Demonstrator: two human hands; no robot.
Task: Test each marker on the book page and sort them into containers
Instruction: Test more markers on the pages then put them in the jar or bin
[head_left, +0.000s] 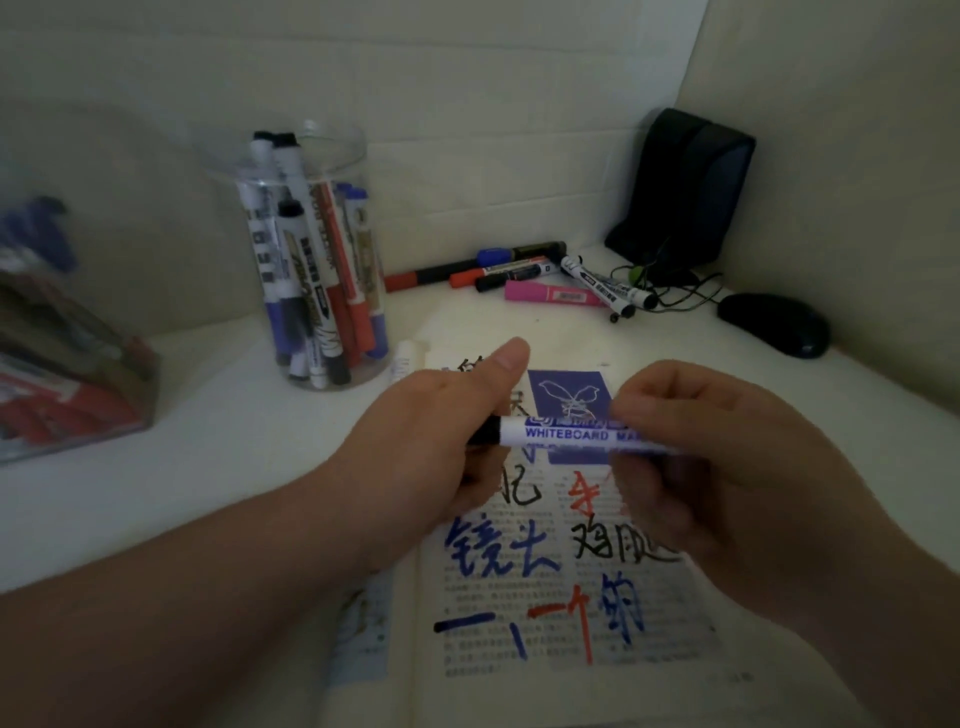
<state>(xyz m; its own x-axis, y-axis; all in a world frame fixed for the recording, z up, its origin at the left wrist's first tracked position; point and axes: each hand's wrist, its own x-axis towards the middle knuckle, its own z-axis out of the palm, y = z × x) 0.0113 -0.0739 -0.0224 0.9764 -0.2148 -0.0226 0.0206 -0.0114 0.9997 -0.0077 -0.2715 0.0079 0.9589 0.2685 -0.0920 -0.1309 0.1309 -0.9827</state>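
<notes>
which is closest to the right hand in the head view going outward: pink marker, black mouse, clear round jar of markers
From the right hand:
1. Pink marker, lying straight beyond the hand in the loose pile.
2. Black mouse, back right near the wall; close to the pink marker's distance, so this order is loose.
3. Clear round jar of markers, far across on the left.

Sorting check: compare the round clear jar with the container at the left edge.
The round clear jar stands upright, sharp in view, with markers on end inside. The left container looks angular and tilted, blurred, and its red and blue markers lie slanted. Both are transparent and hold markers.
</notes>
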